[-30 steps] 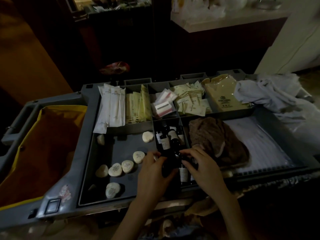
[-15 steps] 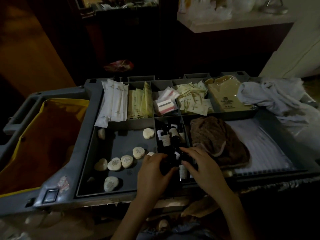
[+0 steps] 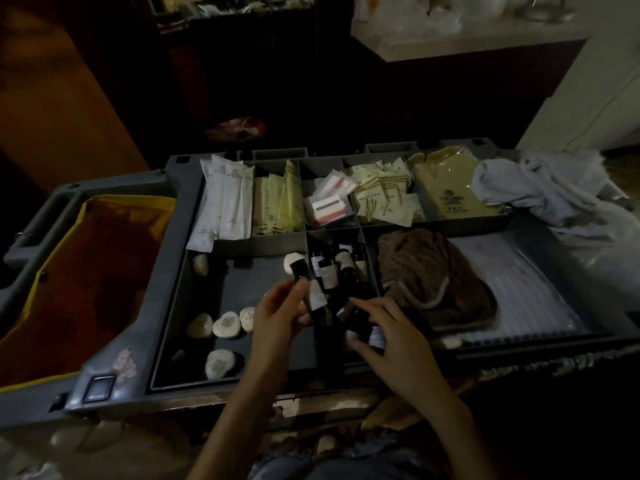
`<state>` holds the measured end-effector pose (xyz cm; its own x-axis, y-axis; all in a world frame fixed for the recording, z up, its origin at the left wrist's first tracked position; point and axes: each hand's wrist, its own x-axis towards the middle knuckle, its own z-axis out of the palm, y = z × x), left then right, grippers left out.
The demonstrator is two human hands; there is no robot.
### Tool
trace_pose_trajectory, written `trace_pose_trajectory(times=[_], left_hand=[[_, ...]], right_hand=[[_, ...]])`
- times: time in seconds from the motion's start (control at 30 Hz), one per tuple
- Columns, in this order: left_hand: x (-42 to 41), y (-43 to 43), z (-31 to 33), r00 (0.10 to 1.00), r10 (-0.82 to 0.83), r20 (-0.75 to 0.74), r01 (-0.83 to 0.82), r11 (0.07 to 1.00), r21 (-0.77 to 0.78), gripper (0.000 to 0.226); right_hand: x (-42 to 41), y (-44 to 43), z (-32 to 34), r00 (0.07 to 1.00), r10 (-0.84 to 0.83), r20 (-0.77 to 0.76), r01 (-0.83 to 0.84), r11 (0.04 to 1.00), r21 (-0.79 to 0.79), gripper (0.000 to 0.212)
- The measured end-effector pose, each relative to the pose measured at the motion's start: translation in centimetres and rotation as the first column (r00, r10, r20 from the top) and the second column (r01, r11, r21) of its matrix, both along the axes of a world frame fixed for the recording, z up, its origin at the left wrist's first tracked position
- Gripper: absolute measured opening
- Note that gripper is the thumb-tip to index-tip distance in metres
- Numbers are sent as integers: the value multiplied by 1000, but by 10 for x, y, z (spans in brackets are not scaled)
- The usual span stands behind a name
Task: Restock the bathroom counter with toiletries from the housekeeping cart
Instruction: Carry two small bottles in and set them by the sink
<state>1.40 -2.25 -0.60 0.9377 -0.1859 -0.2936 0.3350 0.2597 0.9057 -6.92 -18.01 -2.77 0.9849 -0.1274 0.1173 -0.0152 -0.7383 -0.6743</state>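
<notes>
The grey housekeeping cart tray (image 3: 162,299) lies below me, split into compartments. My left hand (image 3: 280,313) holds a small dark bottle (image 3: 308,289) with a pale label, lifted above the narrow bottle compartment. My right hand (image 3: 388,337) reaches into that compartment and its fingers curl round another dark bottle (image 3: 363,327). More small dark bottles (image 3: 337,263) stand at the compartment's far end. Round wrapped soaps (image 3: 227,325) lie loose in the large left compartment.
Back compartments hold white sachets (image 3: 225,199), yellow packets (image 3: 277,206), pink-striped packets (image 3: 327,209) and cream sachets (image 3: 381,199). A brown towel (image 3: 429,278) and a white ribbed mat (image 3: 512,289) lie at the right, a pale cloth (image 3: 540,192) beyond. A yellow bag (image 3: 86,271) hangs left. A white counter (image 3: 467,43) stands behind.
My left hand has lifted a dark bottle up out of the compartment, tilting it leftward. My right hand has shifted slightly right and nearer over the remaining bottles.
</notes>
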Motion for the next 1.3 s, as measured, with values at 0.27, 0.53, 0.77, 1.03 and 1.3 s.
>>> trace_pose_trajectory(times=[0.27,0.53,0.77,1.03,1.3], left_hand=[[0,8,6,977,-19,-215,-39,965,-261,28],[-2,13,3,979,-51,-199,4,973,-229,38],[-4,24,7,982,-80,-169,40,973,-228,45],[-7,16,14,960,-227,-164,183,952,-247,45],[-8,-8,17,947,-282,-154,262,955,-138,43]], right_hand=[[9,14,7,995,-28,-92,38,993,116,75],[11,21,12,947,19,-321,-68,988,-141,53],[12,15,13,969,-22,-246,120,913,390,28],[23,1,44,975,-97,-201,223,445,867,32],[17,-2,47,956,-146,-253,279,195,940,33]])
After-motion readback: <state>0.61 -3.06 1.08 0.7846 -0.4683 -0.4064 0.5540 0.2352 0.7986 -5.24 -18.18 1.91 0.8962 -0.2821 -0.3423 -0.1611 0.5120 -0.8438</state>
